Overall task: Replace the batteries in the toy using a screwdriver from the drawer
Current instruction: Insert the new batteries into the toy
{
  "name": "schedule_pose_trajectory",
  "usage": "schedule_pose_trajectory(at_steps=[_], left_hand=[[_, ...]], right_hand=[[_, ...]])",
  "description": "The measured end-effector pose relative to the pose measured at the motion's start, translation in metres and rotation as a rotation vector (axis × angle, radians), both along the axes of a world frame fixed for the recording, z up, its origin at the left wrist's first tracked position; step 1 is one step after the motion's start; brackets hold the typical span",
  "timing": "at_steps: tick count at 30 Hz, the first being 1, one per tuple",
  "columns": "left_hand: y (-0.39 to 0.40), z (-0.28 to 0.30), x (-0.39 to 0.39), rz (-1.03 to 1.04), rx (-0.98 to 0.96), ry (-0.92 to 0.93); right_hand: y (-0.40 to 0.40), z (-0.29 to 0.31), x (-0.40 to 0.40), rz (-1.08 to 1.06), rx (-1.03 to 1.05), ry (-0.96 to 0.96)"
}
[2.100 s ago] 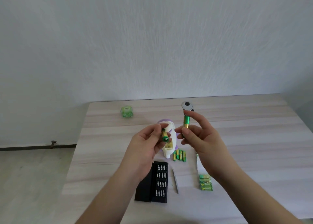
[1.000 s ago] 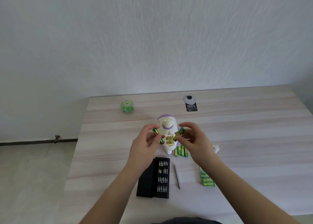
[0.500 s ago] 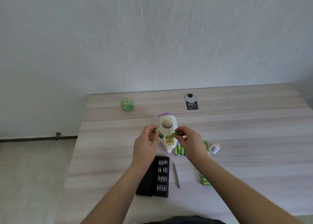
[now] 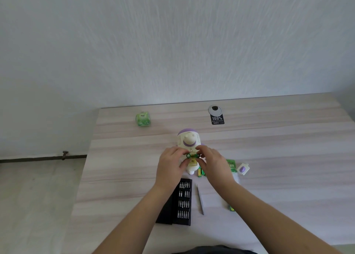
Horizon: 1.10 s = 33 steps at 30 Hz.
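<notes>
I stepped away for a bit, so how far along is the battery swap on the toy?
Done: toy compartment open, cover set aside. In hand: left hand and right hand fitting green batteries. Left: seating them, refitting the cover with the screwdriver.

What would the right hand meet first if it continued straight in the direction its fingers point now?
Probably the left hand. The right hand points leftward over the toy, its fingers pinching a green battery whose other end the left hand's fingers hold. Depth is unclear from this single view.
</notes>
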<state>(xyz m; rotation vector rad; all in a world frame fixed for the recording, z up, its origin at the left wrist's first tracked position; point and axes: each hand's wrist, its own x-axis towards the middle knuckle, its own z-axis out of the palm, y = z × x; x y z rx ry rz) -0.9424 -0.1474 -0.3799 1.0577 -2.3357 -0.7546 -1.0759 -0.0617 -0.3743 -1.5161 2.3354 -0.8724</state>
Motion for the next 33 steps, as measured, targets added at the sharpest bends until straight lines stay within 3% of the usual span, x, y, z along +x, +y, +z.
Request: schedule_pose_trajectory(at_steps=[8,33], left_hand=[[-0.004,0.001,-0.007,-0.085,-0.110,-0.104],[-0.004,-0.003,-0.007,-0.070,0.002,-0.123]], right_hand=[[-0.006,-0.004,-0.001,0.037,-0.049,0.115],[-0.005,-0.014,-0.003,0.069,-0.100,0.134]])
